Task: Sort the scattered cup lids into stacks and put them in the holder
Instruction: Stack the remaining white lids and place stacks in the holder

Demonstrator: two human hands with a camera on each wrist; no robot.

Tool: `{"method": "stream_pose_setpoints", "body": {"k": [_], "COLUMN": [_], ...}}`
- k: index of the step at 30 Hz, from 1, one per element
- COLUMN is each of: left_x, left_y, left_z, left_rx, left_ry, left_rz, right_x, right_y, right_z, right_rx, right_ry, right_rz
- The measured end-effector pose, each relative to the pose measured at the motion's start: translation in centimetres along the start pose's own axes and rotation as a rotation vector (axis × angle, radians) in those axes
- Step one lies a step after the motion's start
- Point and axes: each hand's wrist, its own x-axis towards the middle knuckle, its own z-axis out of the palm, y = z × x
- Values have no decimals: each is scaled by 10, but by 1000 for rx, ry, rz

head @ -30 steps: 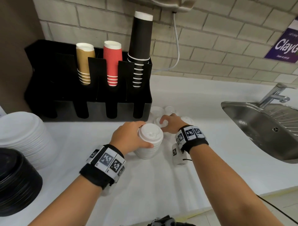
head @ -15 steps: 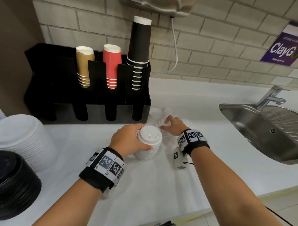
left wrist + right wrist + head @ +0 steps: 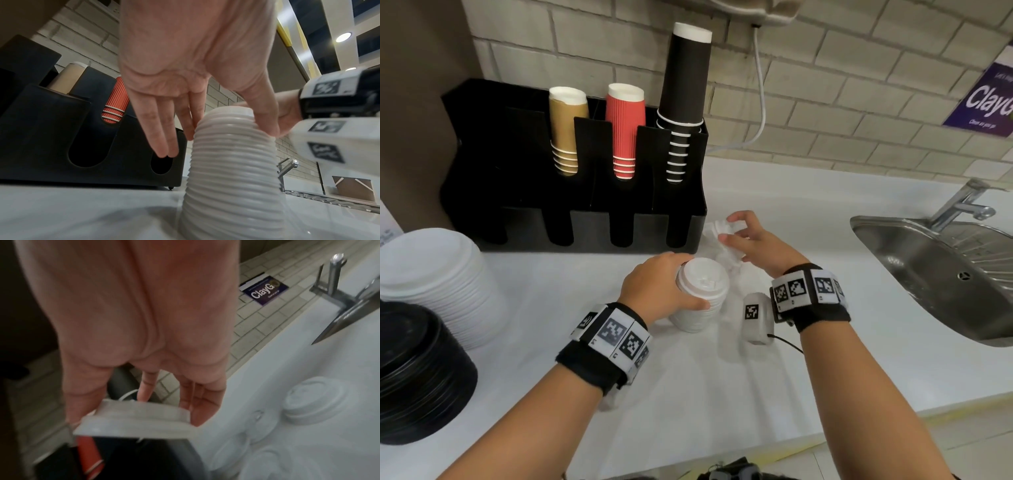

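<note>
A stack of white cup lids [image 3: 700,296] [image 3: 230,170] stands on the white counter. My left hand [image 3: 657,289] [image 3: 205,123] grips it near the top, thumb on one side and fingers on the other. Just behind it my right hand [image 3: 743,236] [image 3: 148,404] pinches a single white lid [image 3: 722,226] [image 3: 135,417], lifted off the counter. More loose white lids [image 3: 729,257] [image 3: 310,404] lie under and beside that hand. The black holder [image 3: 571,198] [image 3: 61,133] stands at the back left, with brown, red and black cup stacks in its upper slots.
A tall stack of large white lids [image 3: 434,281] and a stack of black lids [image 3: 414,377] sit at the left edge. A steel sink [image 3: 945,270] with a tap [image 3: 962,202] lies at the right. A white cable [image 3: 758,113] hangs down the brick wall.
My right hand has picked one lid up from the loose pile and raised it. The left hand has stayed on the stack.
</note>
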Motion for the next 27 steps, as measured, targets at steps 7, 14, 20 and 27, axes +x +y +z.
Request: {"method": "stream_pose_setpoints", "body": {"k": [7,14,20,27], "left_x": [1,-3,-3,-5], "left_y": [2,1,-3,-1], "left_z": [0,4,7,5], "left_rx": [6,-52,-71,-19], "left_ry": [-25,28,52,24], "left_rz": [20,13,6,-20], "right_x": [-40,-44,-39,-41], "right_y": [-4,-5,-22,-32], "right_z": [15,28,31,34], "right_rx": [-64,-142,-328,-493], "right_ry": [0,-13,-52,-59], "right_rz": [-195,-234,-265,-245]}}
